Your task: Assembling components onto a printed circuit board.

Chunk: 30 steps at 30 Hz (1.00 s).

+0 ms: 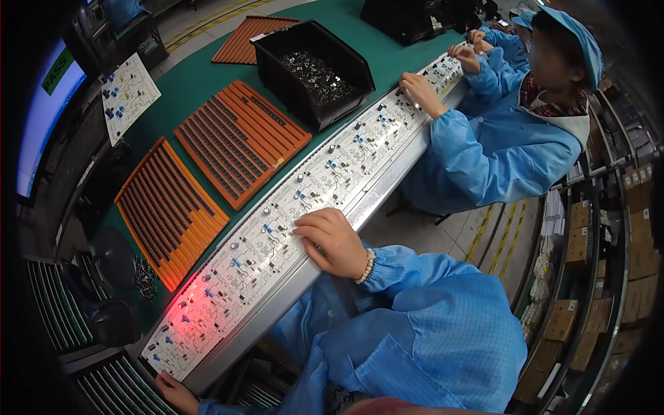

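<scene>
A long row of white circuit boards [325, 173] with small blue and grey parts runs diagonally along a metal rail [277, 294]. My right hand [333, 241], with a bead bracelet at the wrist, lies over the near edge of one board with its fingers curled down onto it. Only part of my left hand [176, 393] shows at the lower left, touching the corner of the last board [169, 349]. Its fingers are mostly hidden. A red glow falls on the boards [197, 304] between my hands.
Orange slotted trays [238, 138] [166, 207] lie on the green table beyond the boards. A black bin [315, 69] holds several small metal parts. A co-worker in a blue coat [505, 138] has a hand [420, 93] on the boards farther along. Cardboard boxes [636, 249] fill shelves at right.
</scene>
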Available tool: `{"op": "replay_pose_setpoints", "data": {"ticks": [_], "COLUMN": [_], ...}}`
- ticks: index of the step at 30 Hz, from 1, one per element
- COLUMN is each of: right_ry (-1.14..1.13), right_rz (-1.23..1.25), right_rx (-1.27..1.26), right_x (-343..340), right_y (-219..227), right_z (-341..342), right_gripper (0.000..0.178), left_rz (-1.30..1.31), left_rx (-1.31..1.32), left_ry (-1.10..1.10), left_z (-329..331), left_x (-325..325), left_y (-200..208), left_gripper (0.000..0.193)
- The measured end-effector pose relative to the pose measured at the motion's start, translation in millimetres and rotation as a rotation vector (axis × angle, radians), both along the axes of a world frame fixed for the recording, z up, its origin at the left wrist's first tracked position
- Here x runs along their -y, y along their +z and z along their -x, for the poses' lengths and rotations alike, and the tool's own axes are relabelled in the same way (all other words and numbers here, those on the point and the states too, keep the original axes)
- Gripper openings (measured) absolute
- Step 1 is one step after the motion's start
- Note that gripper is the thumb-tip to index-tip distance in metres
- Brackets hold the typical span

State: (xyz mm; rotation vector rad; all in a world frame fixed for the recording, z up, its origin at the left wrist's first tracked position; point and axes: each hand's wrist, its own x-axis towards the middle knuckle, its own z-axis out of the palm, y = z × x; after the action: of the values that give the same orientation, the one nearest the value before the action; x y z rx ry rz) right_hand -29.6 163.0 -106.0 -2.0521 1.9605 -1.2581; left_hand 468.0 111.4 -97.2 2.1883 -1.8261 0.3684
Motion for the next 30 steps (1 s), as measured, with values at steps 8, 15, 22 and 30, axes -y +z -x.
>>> {"op": "replay_pose_setpoints", "data": {"ticks": [8,15,22,30], "right_ry": [-0.003,0.058,0.236,0.07], "right_rz": [0.003,-0.029,-0.025,-0.212], "right_rx": [-0.009,0.029,-0.196,-0.433], "right_x": [5.6,11.7,97.7,169.6], "right_y": [1.1,22.6,84.7,57.8], "right_z": [-0.1,16.5,77.3,106.0], "right_gripper": [0.03,0.032,0.03,0.023], "left_rz": [-0.026,-0.007,-0.027,0.297], "left_rx": [-0.114,-0.34,-0.338,-0.115], "left_ry": [-0.02,0.02,0.124,-0.052], "left_z": [-25.0,-58.2,-39.2,0.3], "left_x": [6.2,5.8,4.2,-8.6], "left_y": [-12.3,-54.1,-42.9,-10.8], "left_gripper": [0.024,0.035,0.032,0.024]}}
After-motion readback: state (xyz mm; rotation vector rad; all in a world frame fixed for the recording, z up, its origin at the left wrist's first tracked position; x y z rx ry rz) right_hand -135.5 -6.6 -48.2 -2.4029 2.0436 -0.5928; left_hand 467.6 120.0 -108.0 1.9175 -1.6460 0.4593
